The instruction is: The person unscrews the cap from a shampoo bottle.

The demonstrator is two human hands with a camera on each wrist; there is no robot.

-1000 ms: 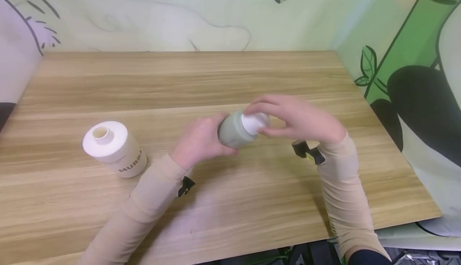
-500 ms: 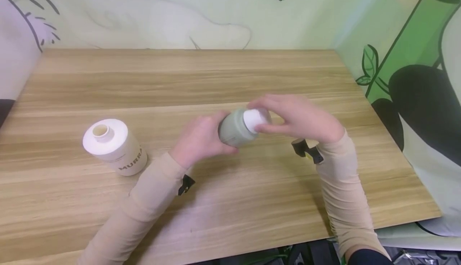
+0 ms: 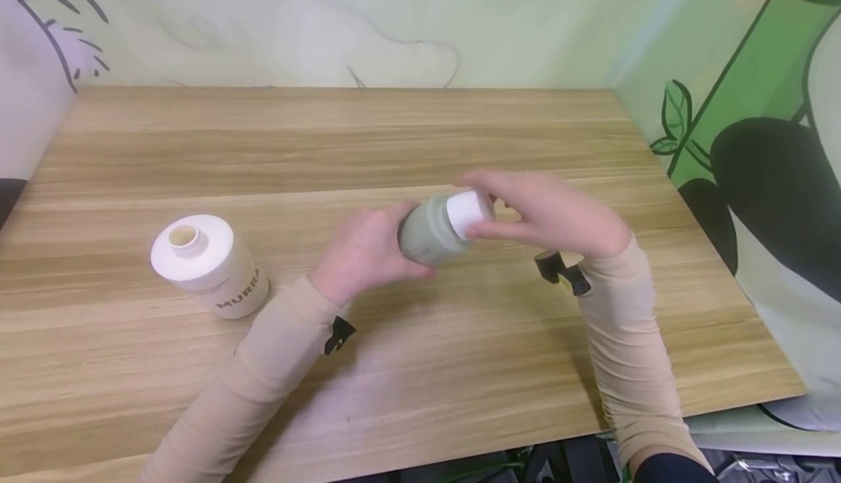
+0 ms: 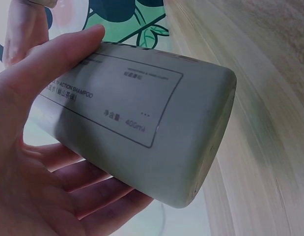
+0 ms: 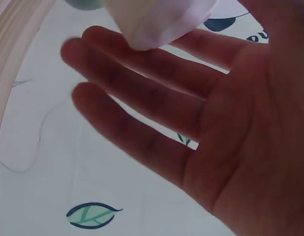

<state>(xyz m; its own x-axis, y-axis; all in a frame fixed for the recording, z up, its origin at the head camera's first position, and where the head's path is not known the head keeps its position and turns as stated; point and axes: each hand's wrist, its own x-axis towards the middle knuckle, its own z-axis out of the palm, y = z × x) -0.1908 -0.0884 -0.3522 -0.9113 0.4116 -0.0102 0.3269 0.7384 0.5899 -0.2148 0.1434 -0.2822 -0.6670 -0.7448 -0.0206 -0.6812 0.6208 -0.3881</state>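
Note:
My left hand grips a grey-green shampoo bottle around its body, thumb on one side and fingers on the other. The bottle is tilted above the table, its white cap pointing right. In the left wrist view the label of the shampoo bottle reads 400ml, and the base faces the tabletop. At the cap is my right hand, its thumb on the near side and index finger on the far side. The right wrist view shows the other fingers stretched out beneath the cap.
A white bottle with dark lettering stands upright at the left, with an uncapped neck. The wooden table ends at a painted wall behind and on the right. Dark equipment shows below the front edge.
My right hand's fingers have turned around the cap and spread slightly, uncovering more of it. The left hand keeps the shampoo bottle in about the same spot. The head view tilts a little.

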